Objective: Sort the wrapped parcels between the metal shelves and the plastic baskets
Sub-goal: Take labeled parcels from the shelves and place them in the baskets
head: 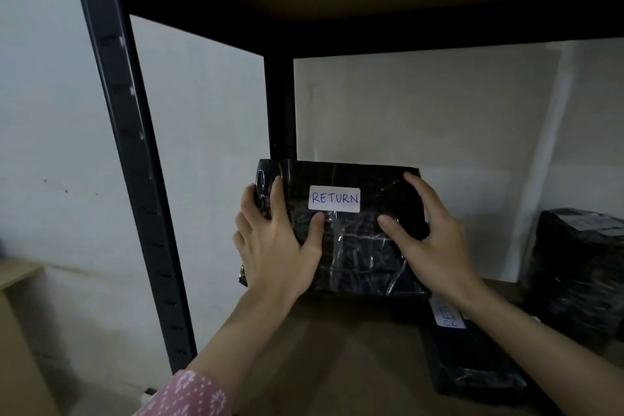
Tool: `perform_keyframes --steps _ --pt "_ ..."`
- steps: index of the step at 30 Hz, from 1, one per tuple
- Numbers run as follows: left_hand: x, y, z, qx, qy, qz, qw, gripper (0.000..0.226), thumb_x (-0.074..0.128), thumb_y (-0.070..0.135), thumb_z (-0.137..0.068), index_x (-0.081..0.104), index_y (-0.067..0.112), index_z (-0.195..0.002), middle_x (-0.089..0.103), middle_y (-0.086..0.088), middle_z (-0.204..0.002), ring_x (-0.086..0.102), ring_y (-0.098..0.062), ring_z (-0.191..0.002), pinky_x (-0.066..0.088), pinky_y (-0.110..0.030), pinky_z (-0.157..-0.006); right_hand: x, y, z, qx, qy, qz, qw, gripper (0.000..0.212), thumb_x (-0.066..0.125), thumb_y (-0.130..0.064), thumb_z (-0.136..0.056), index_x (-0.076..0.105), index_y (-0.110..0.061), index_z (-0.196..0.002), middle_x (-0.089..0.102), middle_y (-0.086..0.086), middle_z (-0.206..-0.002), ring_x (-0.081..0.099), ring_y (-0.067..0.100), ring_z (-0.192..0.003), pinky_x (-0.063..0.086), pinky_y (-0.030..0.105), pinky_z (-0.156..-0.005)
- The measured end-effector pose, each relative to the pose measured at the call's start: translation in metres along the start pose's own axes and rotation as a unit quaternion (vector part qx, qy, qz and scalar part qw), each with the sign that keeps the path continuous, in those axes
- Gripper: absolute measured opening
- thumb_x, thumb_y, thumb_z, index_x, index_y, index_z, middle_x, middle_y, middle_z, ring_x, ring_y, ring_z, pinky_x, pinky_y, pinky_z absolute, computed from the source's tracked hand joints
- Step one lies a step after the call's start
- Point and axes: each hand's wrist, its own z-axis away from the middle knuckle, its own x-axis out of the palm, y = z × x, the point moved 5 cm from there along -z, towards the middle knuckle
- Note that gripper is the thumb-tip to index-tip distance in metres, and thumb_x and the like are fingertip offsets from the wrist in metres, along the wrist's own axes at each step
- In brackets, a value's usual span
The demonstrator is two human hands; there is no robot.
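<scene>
Holding a black-wrapped parcel (351,240) over the rear left corner of the brown shelf board (337,358), both hands clamp it from either side. Left hand (275,243): fingers curled round the parcel's left edge, thumb pressed on its top face just below the white label (334,198) reading "RETURN". Right hand (429,240): fingers wrapped over the right edge, thumb on top. Whether the parcel's underside touches the board, cannot tell. Second flat black parcel (472,365) lies on the board near the front edge, under the right forearm, its own white label (447,312) partly hidden. A stack of dark wrapped parcels (577,280) sits toward the right end of the shelf. Black metal upright (135,179) frames the left side. Pink patterned sleeve (189,395) at the left wrist.
</scene>
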Motion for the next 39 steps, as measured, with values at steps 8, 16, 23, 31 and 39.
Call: perform_keyframes --steps 8,16,23,31,39 --pt "-0.01 0.023 0.006 0.198 -0.137 -0.155 0.958 0.083 0.012 0.076 -0.076 0.024 0.031 -0.145 0.018 -0.002 -0.155 0.005 -0.024 -0.144 0.004 -0.056 -0.112 -0.002 0.001 -0.011 0.125 -0.027 -0.038 0.991 0.054 0.066 -0.032 -0.085 0.044 -0.035 -0.133 0.05 -0.015 -0.104 0.048 0.007 -0.094 0.035 0.01 -0.064" --pt "-0.01 0.022 0.01 0.301 -0.201 -0.172 0.916 0.099 0.016 0.087 -0.067 0.037 0.025 -0.141 0.037 0.004 -0.147 0.033 -0.017 -0.137 0.021 -0.039 -0.113 0.004 -0.001 -0.005 0.191 -0.178 0.102 0.96 0.059 0.051 -0.058 -0.084 0.044 -0.03 -0.135 0.03 0.001 -0.14 0.046 0.02 -0.115 0.036 0.029 -0.095" --pt "-0.013 0.02 0.003 0.317 -0.194 -0.162 0.914 0.094 0.018 0.084 -0.07 0.045 0.023 -0.136 0.047 0.006 -0.14 0.044 -0.015 -0.127 0.032 -0.034 -0.104 0.008 -0.053 0.03 -0.15 -0.23 0.27 0.923 0.064 0.042 -0.066 -0.081 0.048 -0.03 -0.134 0.042 -0.015 -0.136 0.039 0.004 -0.126 0.032 0.021 -0.106" --pt "-0.009 0.005 -0.015 0.274 -0.265 -0.215 0.899 0.109 0.001 0.085 -0.057 0.02 0.026 -0.147 0.021 0.007 -0.154 0.018 -0.012 -0.142 0.015 -0.033 -0.114 0.041 -0.039 0.016 -0.195 -0.227 0.27 0.915 0.057 0.049 -0.045 -0.09 0.044 -0.016 -0.139 0.042 0.003 -0.141 0.032 0.019 -0.134 0.027 0.038 -0.113" --pt "-0.016 0.024 0.001 0.343 -0.229 -0.05 0.91 0.071 0.032 0.059 -0.077 0.04 0.025 -0.139 0.043 0.007 -0.142 0.036 -0.01 -0.132 0.018 -0.029 -0.113 0.025 -0.038 0.015 -0.142 -0.199 0.165 0.956 0.062 0.049 -0.052 -0.086 0.042 -0.022 -0.139 0.043 -0.005 -0.142 0.036 0.01 -0.132 0.03 0.031 -0.109"
